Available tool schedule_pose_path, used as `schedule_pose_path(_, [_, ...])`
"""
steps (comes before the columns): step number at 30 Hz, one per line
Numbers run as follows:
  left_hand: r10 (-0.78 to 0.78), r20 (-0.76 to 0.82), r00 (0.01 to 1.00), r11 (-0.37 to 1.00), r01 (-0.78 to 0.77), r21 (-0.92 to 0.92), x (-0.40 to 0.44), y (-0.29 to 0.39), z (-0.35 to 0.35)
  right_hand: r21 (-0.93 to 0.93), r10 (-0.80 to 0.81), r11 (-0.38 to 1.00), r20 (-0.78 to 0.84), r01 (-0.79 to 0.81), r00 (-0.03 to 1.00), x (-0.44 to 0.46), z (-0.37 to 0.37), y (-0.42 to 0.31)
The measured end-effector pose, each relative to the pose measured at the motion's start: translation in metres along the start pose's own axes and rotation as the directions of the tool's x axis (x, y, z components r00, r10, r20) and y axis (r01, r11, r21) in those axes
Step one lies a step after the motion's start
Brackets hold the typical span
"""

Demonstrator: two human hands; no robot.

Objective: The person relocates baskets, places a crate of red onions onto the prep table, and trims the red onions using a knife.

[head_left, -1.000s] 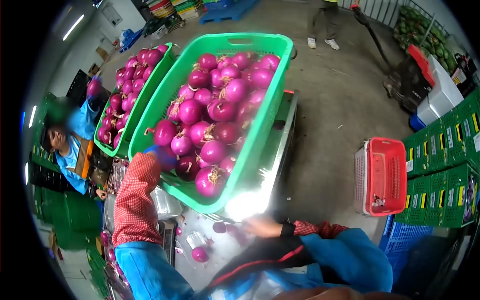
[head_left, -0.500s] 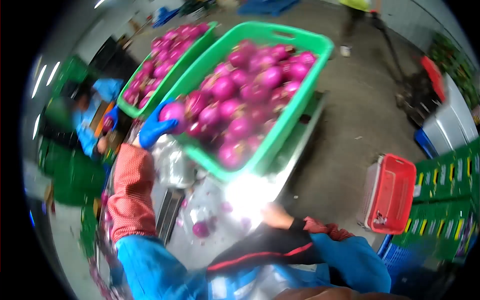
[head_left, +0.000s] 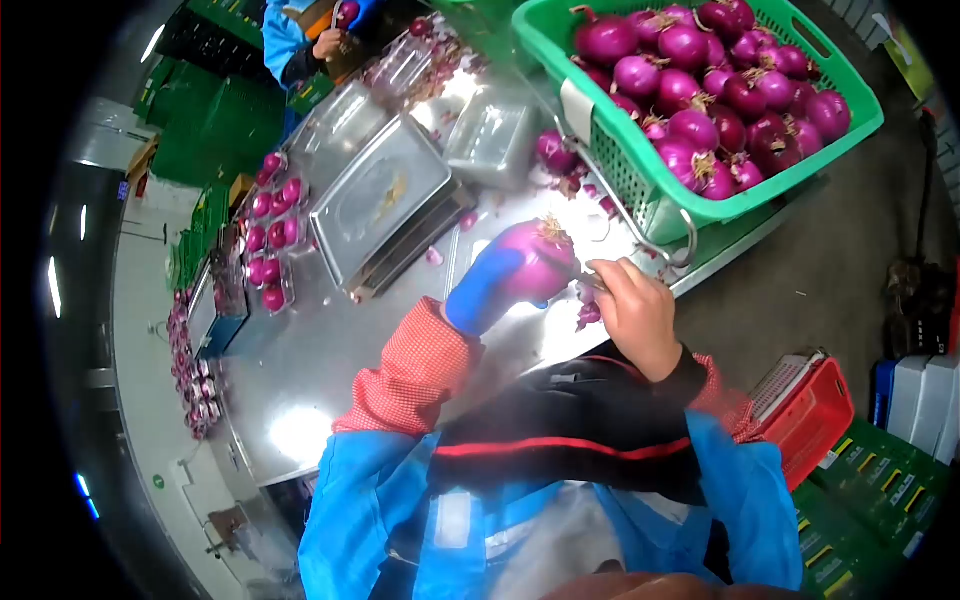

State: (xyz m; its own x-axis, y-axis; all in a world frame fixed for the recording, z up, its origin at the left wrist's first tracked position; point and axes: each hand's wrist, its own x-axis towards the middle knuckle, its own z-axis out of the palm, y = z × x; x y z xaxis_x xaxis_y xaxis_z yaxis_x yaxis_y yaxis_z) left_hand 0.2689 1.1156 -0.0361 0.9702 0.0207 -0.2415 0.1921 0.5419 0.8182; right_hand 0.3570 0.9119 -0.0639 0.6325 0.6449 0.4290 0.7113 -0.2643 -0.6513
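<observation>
My left hand, in a blue glove, wraps round a large red onion above the steel table. The onion's dry, stringy end points up and away from me. In my bare right hand is a small knife, its dark tip against the onion's right side; fingers cover most of it. Purple skin scraps lie just below the onion. Ahead and to the right, a green crate is heaped with red onions.
A weighing scale and a clear plastic tray stand on the steel table. Packed onions sit at the left. A curved metal bar runs beside the crate. Another person's sleeve shows across the table; a red basket stands right.
My left hand has brought an onion from the green crate back in front of me. My right hand has come up to it with the knife. The view has swung left and down.
</observation>
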Motion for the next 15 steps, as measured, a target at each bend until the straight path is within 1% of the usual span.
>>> schedule_pose_path(1, [0.013,-0.033,0.999,0.999,-0.012,0.031,-0.006,-0.005,-0.003,-0.038,-0.054,0.998,0.006,0.055,0.998,0.006,-0.003,-0.009])
schedule_pose_path(2, [0.024,-0.065,0.998,0.998,-0.020,0.063,-0.013,-0.008,-0.006,-0.081,-0.071,0.994,0.029,0.074,0.997,0.007,0.001,-0.009])
schedule_pose_path(4, [0.008,-0.081,0.997,0.998,-0.004,0.055,-0.023,-0.011,-0.011,-0.166,-0.102,0.980,0.072,0.113,0.992,0.007,0.009,-0.009])
schedule_pose_path(7, [0.026,-0.107,0.994,0.995,-0.015,0.100,-0.032,-0.014,-0.019,-0.203,-0.114,0.970,0.095,0.131,0.989,0.007,0.013,-0.011])
schedule_pose_path(12, [0.059,-0.125,0.990,0.985,-0.038,0.166,-0.041,-0.016,-0.021,-0.179,-0.125,0.974,0.073,0.137,0.989,0.004,0.020,-0.013])
schedule_pose_path(15, [-0.007,-0.071,0.997,0.992,0.016,0.123,-0.043,-0.017,-0.021,-0.173,-0.131,0.976,0.035,0.135,0.991,0.002,0.032,0.001])
